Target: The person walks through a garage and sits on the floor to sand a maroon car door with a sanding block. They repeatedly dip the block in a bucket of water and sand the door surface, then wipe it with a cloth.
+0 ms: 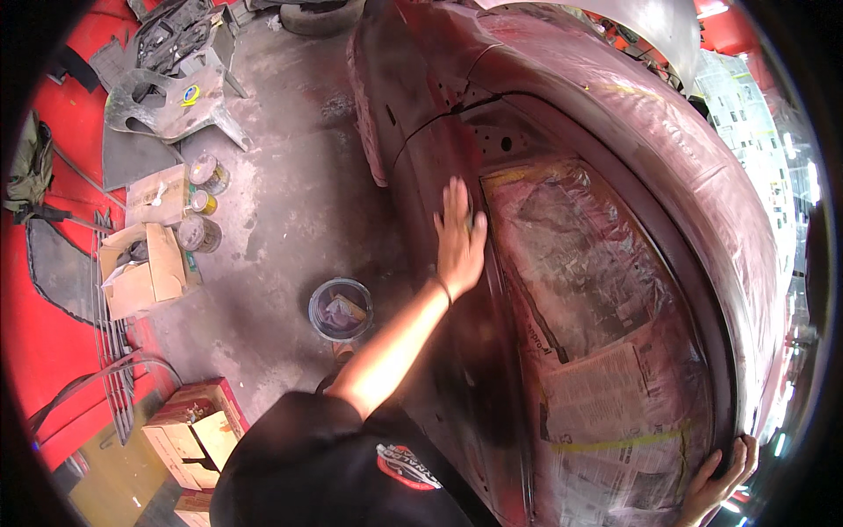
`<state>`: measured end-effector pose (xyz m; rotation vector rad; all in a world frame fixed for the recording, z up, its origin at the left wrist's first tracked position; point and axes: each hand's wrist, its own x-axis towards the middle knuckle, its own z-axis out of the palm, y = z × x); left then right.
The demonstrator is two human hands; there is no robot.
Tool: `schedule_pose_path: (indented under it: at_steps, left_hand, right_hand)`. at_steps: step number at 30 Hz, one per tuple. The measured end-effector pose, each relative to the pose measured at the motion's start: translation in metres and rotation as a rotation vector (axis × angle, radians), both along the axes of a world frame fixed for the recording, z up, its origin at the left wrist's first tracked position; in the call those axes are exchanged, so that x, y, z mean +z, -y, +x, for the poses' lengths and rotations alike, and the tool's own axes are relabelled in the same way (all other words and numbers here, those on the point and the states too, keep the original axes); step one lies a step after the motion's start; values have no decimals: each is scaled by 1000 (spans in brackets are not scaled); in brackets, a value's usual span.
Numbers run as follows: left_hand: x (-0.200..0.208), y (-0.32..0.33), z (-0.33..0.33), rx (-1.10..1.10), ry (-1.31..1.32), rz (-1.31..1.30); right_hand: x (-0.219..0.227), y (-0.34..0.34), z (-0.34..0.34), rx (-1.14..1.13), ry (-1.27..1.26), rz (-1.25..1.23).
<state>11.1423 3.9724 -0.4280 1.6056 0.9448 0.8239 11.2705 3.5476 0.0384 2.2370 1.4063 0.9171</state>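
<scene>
1. The car [439, 149], with its patchy dull-red and dark bodywork, fills the right half of the view, directly beside the person
2. The left hand [460, 241] lies flat on the door below the window; its fingers are stretched out, the thumb apart, pinching nothing
3. The right hand [724, 481] rests at the roof edge near the dark rim of the view, fingers loosely bent and slightly apart
4. The masking looks done on this side: newspaper [597, 386] covers the window, crossed by a strip of yellow tape [615, 443]
5. The finish looks incomplete, since the colour is uneven and the coverings remain on; how much surface work is left cannot be told
6. A bucket [341, 310] with something inside stands on the floor, well apart from the tins [207, 174]
7. Print shows on the newspaper and an emblem on the dark shirt [325, 465]; the tins' labels are too small to read
</scene>
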Motion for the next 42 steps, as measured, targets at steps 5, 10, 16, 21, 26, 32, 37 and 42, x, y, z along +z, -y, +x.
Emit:
schedule_pose_path:
  at_steps: [5,10,16,21,26,32,37,42]
  left_hand:
    - [-2,-50,16,43,13,-48]
    - [-57,-161,24,176,45,-150]
    - [-22,-102,41,74,135,-159]
    - [-13,-85,32,-18,37,75]
    - [-67,-177,13,195,127,-231]
    - [-96,105,-39,41,180,-479]
    - [-92,41,-23,55,194,-388]
    - [-112,-156,-2,231,226,-232]
  right_hand:
    - [-1,-22,-13,-34,3,-8]
    - [-4,-80,-32,135,-6,25]
    - [-9,-69,-37,42,1,35]
    - [-5,-52,-32,19,41,27]
    - [-10,-71,-23,115,65,45]
    - [-11,-72,-29,65,131,57]
    - [-16,-84,-33,-96,25,141]
    - [-6,-86,-16,32,196,-39]
